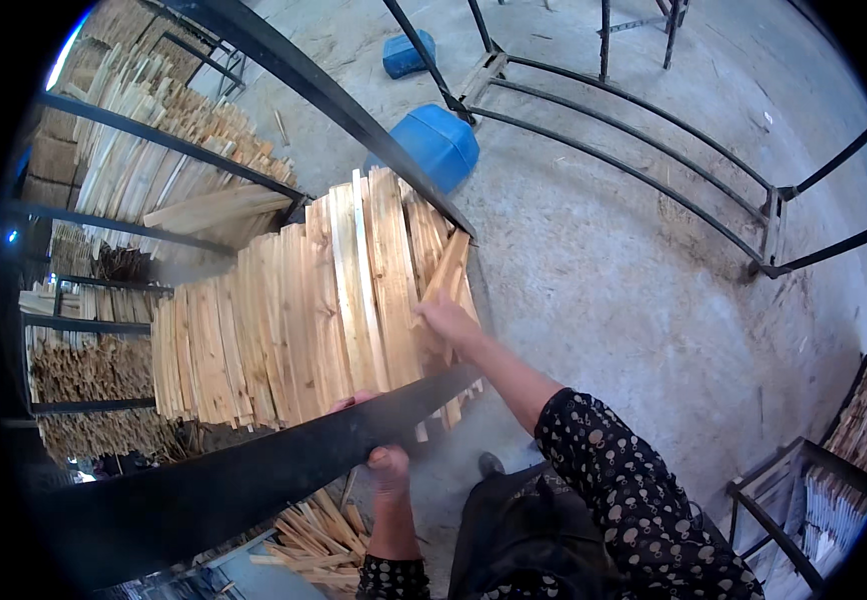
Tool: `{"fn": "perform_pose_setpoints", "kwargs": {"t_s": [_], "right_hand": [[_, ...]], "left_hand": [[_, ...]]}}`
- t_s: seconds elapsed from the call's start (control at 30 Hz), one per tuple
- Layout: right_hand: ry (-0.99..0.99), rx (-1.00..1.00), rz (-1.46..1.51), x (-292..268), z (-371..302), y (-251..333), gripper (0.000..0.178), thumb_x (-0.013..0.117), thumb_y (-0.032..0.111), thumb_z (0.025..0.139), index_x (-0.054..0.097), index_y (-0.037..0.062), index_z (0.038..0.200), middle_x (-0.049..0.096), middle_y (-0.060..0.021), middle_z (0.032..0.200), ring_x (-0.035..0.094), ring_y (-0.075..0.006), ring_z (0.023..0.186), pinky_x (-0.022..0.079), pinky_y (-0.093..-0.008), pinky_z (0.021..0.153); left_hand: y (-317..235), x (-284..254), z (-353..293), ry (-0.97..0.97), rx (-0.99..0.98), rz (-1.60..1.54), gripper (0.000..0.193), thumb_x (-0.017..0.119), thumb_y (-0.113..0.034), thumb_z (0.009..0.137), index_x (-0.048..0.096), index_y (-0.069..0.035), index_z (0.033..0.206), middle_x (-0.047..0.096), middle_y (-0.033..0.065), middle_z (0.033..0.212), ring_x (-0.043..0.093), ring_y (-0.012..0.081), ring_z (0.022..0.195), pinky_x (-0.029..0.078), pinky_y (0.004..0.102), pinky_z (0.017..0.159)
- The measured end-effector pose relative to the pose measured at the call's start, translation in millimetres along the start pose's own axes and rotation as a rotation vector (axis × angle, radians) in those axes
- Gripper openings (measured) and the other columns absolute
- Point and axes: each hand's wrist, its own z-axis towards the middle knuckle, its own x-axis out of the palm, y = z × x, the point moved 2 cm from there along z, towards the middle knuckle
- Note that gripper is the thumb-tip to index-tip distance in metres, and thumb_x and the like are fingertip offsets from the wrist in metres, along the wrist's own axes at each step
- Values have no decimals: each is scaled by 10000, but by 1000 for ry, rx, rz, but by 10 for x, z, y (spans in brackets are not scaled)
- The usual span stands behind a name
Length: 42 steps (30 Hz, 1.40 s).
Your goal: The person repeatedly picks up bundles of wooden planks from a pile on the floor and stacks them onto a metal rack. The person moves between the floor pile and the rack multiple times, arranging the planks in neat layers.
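Observation:
A long stack of pale wooden slats stands packed side by side in a black metal frame. My right hand is closed on a wooden slat at the stack's right end, which leans at an angle to the others. A dark metal beam crosses in front of the stack. My left hand grips this beam, with its thumb side at the near edge and fingertips showing past the far edge. The beam hides the middle of that hand.
Blue plastic containers stand on the concrete floor behind the stack. An unloaded metal rack frame lies beyond. More stacked slats fill racks at left. Loose wood pieces lie below the beam, and another rack stands at lower right.

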Motion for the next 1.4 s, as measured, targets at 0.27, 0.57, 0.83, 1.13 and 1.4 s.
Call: {"fn": "perform_pose_setpoints", "kwargs": {"t_s": [0.27, 0.57, 0.83, 1.13, 1.4], "right_hand": [[72, 15, 51, -9, 95, 301, 469, 426, 322, 773, 445, -85, 1006, 562, -237, 893, 552, -292, 821, 412, -394, 742], [63, 12, -366, 58, -365, 145, 533, 390, 306, 795, 361, -50, 1190, 486, -285, 1113, 461, -390, 1072, 349, -411, 893], [82, -105, -409, 109, -477, 246, 590, 409, 418, 769, 377, -69, 1100, 565, -309, 904, 550, -423, 896, 405, -454, 808], [91, -115, -331, 24, -197, -326, 657, 581, 365, 676, 390, -77, 1123, 367, -286, 1138, 429, -408, 1060, 375, -394, 892], [-46, -191, -237, 260, -208, -642, 690, 532, 409, 744, 338, -72, 1199, 416, -286, 1095, 425, -381, 1068, 344, -395, 915]], "left_hand": [[-74, 88, 18, 44, 39, -26, 910, 542, -734, 615, 385, 39, 1068, 533, 107, 858, 525, 182, 805, 431, 296, 754], [-30, 24, 34, 142, 147, 70, 932, 490, -772, 593, 352, 17, 1070, 468, 120, 939, 509, 208, 829, 446, 319, 754], [-14, 26, 68, 183, 178, 45, 899, 456, -779, 622, 385, 18, 1030, 460, 124, 923, 502, 210, 811, 443, 313, 735], [-126, 76, 138, 191, -17, -40, 877, 648, -717, 499, 481, 38, 913, 556, 42, 787, 546, 129, 715, 429, 215, 672], [-120, 57, 128, 101, 2, 16, 921, 601, -766, 475, 480, 42, 901, 540, 30, 737, 540, 125, 696, 423, 209, 643]]}}
